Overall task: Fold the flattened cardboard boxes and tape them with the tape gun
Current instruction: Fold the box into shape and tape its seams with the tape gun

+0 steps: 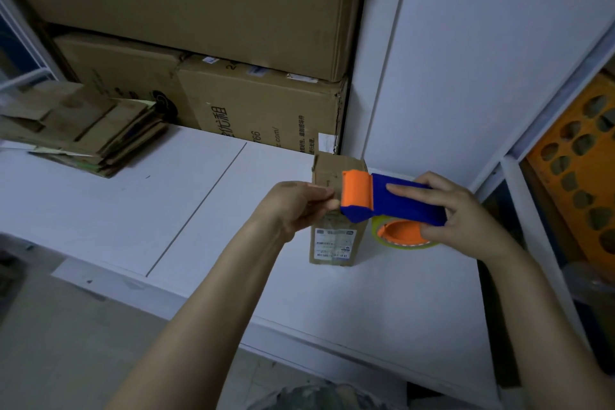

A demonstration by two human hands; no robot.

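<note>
While the right hand (466, 220) grips one tape gun (399, 201), the left hand (293, 206) pinches the top edge of one upright box (332, 243), centre-right on the counter (199, 210); one flattened-box stack (83, 130) lies far left.

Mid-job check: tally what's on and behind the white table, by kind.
Small upright brown cardboard box: 1
Blue and orange plastic tape gun: 1
Stack of flattened brown cardboard boxes: 1
Large brown cardboard cartons behind: 3
Total: 6
</note>
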